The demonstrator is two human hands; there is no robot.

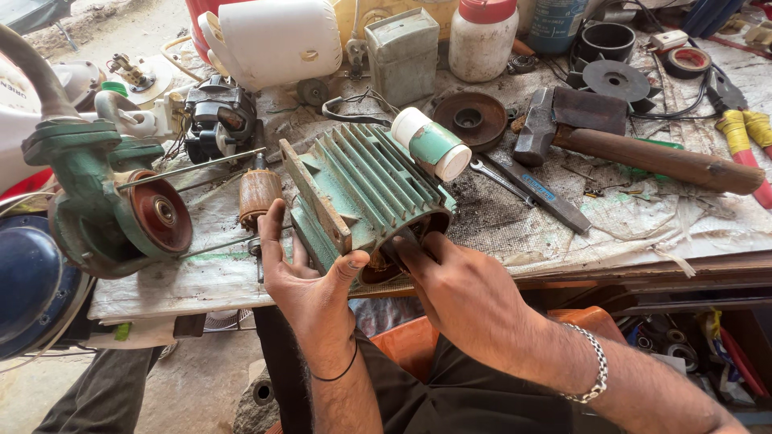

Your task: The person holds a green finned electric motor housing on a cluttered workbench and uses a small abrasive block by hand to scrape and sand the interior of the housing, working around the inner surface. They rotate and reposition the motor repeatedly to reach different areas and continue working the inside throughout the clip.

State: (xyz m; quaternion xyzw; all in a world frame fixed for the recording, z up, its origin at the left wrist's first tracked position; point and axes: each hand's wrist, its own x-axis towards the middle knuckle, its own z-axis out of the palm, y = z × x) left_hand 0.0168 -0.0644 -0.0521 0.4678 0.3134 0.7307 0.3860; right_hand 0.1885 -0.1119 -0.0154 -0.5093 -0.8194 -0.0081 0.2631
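While steadied — both hands (378, 281) around motor housing (366, 193)

Bare forearms; silver chain bracelet (596, 366), thin black band (342, 371).

A small cylindrical container (432, 143), white with a green label band, lies on its side on the finned motor housing (363, 189). At the bench's back edge stand a white plastic jar (481, 36) with a red lid and, beside it, a blue-labelled can (556, 22)

Right hand's fingertips (406, 255) hidden inside green motor housing (366, 193); blue drum (32, 281) cut off left.
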